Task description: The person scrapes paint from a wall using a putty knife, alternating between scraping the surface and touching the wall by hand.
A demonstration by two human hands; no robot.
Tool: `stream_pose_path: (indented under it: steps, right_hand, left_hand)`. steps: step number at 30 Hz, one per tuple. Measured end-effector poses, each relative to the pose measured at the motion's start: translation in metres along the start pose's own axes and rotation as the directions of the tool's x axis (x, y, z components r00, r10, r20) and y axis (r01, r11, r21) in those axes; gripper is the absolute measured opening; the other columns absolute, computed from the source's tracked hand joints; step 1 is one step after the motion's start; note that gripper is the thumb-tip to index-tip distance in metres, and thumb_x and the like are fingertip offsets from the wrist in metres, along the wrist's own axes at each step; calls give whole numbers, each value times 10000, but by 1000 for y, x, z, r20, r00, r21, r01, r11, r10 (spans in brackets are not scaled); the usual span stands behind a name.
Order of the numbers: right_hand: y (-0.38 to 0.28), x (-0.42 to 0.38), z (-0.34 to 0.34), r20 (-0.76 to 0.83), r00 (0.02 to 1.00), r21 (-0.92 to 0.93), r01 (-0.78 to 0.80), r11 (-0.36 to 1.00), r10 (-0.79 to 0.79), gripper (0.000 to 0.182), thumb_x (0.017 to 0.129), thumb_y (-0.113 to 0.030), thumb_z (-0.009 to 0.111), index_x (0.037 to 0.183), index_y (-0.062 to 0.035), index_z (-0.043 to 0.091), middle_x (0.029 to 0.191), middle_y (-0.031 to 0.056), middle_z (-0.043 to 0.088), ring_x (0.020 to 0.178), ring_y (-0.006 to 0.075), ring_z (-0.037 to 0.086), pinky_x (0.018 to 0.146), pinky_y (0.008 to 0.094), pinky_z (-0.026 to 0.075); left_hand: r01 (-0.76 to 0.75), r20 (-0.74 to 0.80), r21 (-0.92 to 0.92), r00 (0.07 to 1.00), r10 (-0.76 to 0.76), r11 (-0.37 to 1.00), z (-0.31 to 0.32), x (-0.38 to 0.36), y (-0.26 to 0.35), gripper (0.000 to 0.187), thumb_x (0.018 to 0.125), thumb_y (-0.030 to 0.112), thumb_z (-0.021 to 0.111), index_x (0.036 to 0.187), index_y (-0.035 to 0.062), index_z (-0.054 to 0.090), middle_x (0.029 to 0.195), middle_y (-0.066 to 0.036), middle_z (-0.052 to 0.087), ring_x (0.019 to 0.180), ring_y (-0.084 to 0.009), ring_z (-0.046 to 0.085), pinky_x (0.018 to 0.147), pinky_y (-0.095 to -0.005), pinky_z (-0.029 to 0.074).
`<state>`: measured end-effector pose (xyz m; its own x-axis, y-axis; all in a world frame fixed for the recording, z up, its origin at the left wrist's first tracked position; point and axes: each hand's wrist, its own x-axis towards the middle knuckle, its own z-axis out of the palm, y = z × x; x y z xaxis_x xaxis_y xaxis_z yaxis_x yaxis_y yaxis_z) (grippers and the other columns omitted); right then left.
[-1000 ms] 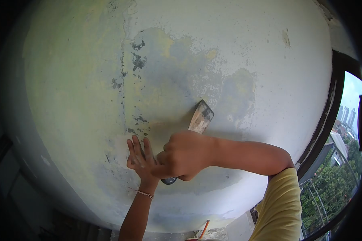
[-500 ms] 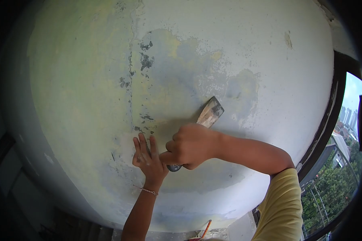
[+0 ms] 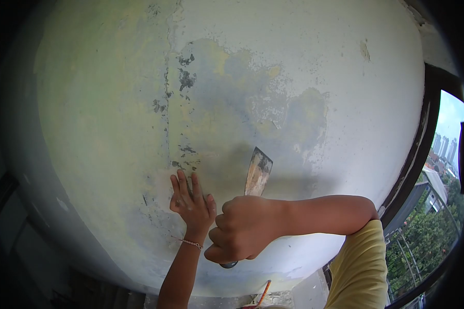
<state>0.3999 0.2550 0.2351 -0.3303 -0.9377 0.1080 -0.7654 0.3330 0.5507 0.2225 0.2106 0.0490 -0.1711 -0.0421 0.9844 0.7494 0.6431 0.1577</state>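
My right hand (image 3: 250,227) is wrapped round the handle of a putty knife (image 3: 258,172). Its wide, stained blade points up over the wall, and the dark butt of the handle shows below my fist. To the left, my left hand (image 3: 192,200) lies with fingers spread on the wall (image 3: 113,118), a cord bracelet at its wrist. Grey and yellowish patches of bared surface spread across the wall around both hands. Just above my left fingertips run dark chipped spots (image 3: 184,154) beside a vertical crack (image 3: 167,123).
A dark-framed window (image 3: 423,165) stands on the right, with trees and buildings outside. An orange stick-like handle (image 3: 264,292) rises at the bottom near broken masonry. Dark shapes line the lower left.
My right hand has moved down and slightly away from my left hand, carrying the putty knife. The blade now points more upright and sits lower. My left hand stays in place.
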Motion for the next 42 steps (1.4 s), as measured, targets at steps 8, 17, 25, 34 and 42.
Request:
stream_pose_path:
  steps: [8, 17, 25, 34, 42]
  right_hand:
    - [-11, 14, 17, 12, 992, 154, 123, 980, -126, 194, 737, -187, 677, 679, -120, 505, 538, 18, 512, 452, 209, 552, 394, 371, 390]
    - [74, -10, -6, -3, 982, -41, -189, 981, 189, 107, 682, -149, 695, 764, -131, 629, 584, 9, 537, 468, 198, 547, 418, 351, 383]
    - [58, -20, 1, 6, 985, -37, -173, 984, 173, 102, 671, -129, 693, 743, -141, 622, 547, -13, 466, 453, 166, 523, 401, 328, 355]
    - [67, -38, -32, -61, 969, -92, -244, 965, 240, 196, 578, -133, 718, 719, -119, 582, 569, 2, 465, 464, 181, 528, 413, 344, 367]
    - [53, -24, -6, -52, 986, -54, -164, 985, 161, 87, 688, -122, 659, 769, -128, 629, 570, -11, 476, 449, 162, 497, 399, 331, 345]
  left_hand:
    - [-1, -27, 0, 1000, 1, 1000, -1, -1, 0, 616, 1080, 452, 293, 1603, 130, 334, 1635, -227, 334, 1499, -400, 348, 1010, -431, 259]
    - [29, 107, 51, 994, -34, 998, -7, -2, 1, 604, 1080, 453, 300, 1591, 134, 357, 1627, -221, 354, 1483, -391, 375, 1007, -422, 262]
    - [26, 40, -37, 999, -25, 999, -7, 4, 3, 612, 1076, 440, 287, 1592, 116, 350, 1634, -220, 339, 1487, -388, 369, 1005, -416, 259]
    - [15, 26, -51, 1000, -14, 999, -6, 2, 2, 618, 1068, 424, 304, 1586, 92, 356, 1626, -245, 338, 1497, -394, 348, 1009, -425, 256]
    - [12, 33, -13, 999, -11, 1000, -5, 3, 0, 612, 1058, 406, 317, 1580, 91, 373, 1616, -243, 358, 1494, -390, 353, 1016, -423, 250]
